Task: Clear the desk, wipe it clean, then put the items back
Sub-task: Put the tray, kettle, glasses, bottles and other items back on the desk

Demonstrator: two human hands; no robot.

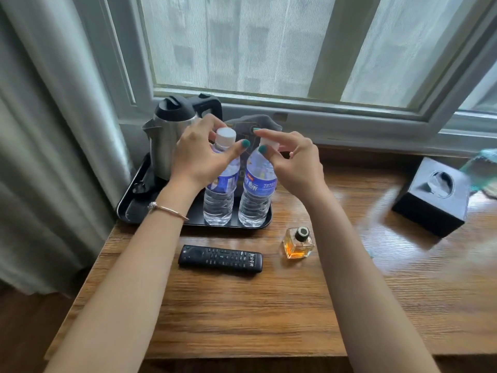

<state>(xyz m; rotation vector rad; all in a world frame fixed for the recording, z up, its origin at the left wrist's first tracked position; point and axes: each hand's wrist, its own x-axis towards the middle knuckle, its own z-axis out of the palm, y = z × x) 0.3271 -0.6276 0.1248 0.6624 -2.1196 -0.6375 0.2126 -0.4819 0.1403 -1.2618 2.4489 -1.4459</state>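
Two full water bottles stand upright side by side at the front of a black tray point(129, 208) in the back-left corner of the wooden worktop point(242, 305), with a steel electric kettle point(168, 141) behind them on the same tray. The left hand point(199, 154) curves around the neck of the left bottle point(219, 195), thumb in front and fingers behind, just below its white cap; whether the grip is actually closed on the plastic I cannot tell. The right hand point(295, 160) hovers at the cap of the right bottle point(255, 195) with index finger and thumb spread apart, loosely open, apparently touching the cap but not clamped. Both bottles look sealed and full, so they should be fairly heavy for their size, with thin walls that dent under a squeeze and smooth labels that may slip; the stiff neck under the cap, or the waist below the label, seems the safest hold. In front of the tray lie a black remote control point(220, 259) and a small square perfume bottle point(298, 242), glass and likely fragile; a black tissue box point(433, 200) sits well apart at the right.
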